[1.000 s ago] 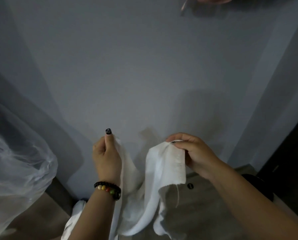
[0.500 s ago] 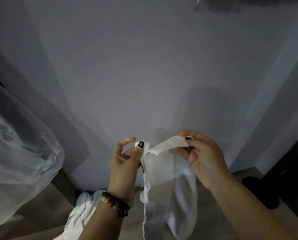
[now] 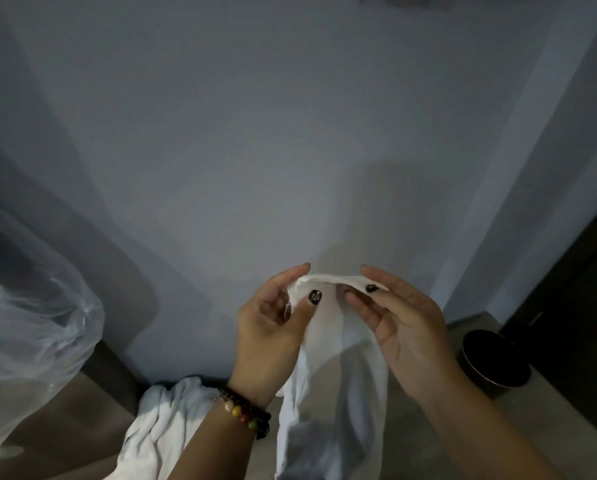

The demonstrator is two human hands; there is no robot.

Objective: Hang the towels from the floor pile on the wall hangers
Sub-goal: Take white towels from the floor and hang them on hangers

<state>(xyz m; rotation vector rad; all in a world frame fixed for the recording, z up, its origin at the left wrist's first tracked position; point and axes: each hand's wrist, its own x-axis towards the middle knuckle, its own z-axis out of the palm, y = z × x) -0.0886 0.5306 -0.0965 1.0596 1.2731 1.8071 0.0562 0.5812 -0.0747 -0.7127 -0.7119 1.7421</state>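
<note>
Pinching the top edge of a white towel [image 3: 328,358] between them, both hands are raised in front of the grey wall [image 3: 255,150], much closer together than a second ago, when they held the cloth spread apart with a sagging loop between them. The left hand [image 3: 272,327] has its thumb pressed on the cloth's upper left corner with the fingers half curled behind it; half a second ago those fingers were looser and the thumb only just meeting the fabric. The right hand [image 3: 404,323] grips the same edge just beside it, thumb on top and fingers tucked under, so the hem now forms a short arch from one hand to the other. Below that arch the towel hangs straight down in two long folds towards the floor [image 3: 549,427], its lower end running out of view. The towel pile [image 3: 165,420] lies on the floor against the foot of the wall, to the left of the hanging towel and partly behind the left wrist, which wears a beaded bracelet [image 3: 246,412]. A dark round bin [image 3: 494,362] stands on the floor to the right of the towel, and a clear plastic bag [image 3: 30,306] bulges well to its left. The view has tilted slightly, so the pile shows more fully than before.
</note>
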